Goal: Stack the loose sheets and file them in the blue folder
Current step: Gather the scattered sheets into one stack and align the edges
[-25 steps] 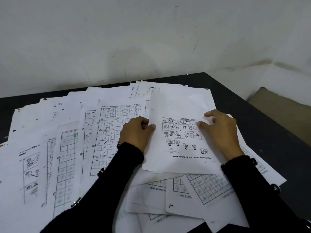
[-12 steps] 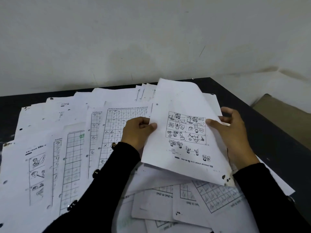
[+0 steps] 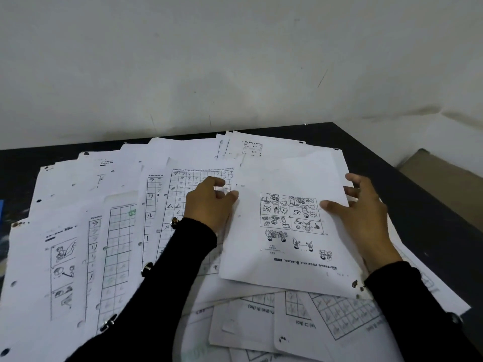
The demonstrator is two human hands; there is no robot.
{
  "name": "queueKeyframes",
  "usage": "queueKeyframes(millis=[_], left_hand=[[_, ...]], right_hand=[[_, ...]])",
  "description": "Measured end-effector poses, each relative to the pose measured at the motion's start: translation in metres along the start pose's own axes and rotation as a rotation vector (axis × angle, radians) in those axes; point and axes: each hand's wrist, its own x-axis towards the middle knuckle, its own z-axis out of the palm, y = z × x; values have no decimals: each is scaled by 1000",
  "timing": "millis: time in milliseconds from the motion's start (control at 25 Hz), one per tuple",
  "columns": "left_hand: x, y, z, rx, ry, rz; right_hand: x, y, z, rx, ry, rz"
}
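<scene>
Left hand (image 3: 209, 205) at left edge of picture worksheet (image 3: 290, 223), thumb touching edge, fingers (image 3: 218, 182) loosely curled, gripping nothing clearly. Right hand (image 3: 366, 218) at right edge, thumb on top, fingers spread and relaxed. Loose sheets (image 3: 117, 231) fanned over dark tabletop (image 3: 418, 218) beneath and left of both hands.
</scene>
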Motion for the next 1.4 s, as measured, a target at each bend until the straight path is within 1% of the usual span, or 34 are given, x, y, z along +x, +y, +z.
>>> queueKeyframes(millis=[120,240,320,440,520,640,720,840,920,1000,1120,1200,1280,1400], left_hand=[[-2,-1,2,-118,-43,-52],[-1,-1,5,-91,-74,-67],[-3,1,4,-121,-74,-78],[-7,5,-4,-253,-88,-125],[-8,4,-13,-289,-83,-138],[-7,-5,-31,-195,-70,-91],[-10,-10,-45,-201,-75,-81],[-11,-17,-67,-232,-40,-84],[-11,-22,-78,-243,-1,-75],[-11,-26,-84,-173,75,-47],[-16,-30,-85,94,193,10],[-15,-33,-87,175,215,18],[-13,-33,-89,172,204,-8],[-11,-34,-90,46,203,-55]], right_hand=[[0,-1,2,-19,-1,0],[0,-1,3,-30,-10,-8],[0,-2,2,-26,-16,-8],[-2,-6,4,3,-37,-13],[-6,-10,7,32,-62,-20],[-14,-17,16,102,-132,-18],[-19,-23,23,102,-183,-41],[-20,-34,33,83,-240,-68],[-19,-39,42,181,-272,-22],[-18,-44,49,261,-294,17],[-17,-46,59,299,-253,36],[-21,-45,66,294,-225,25],[-24,-41,71,269,-199,-1],[-25,-37,74,284,-191,-23]])
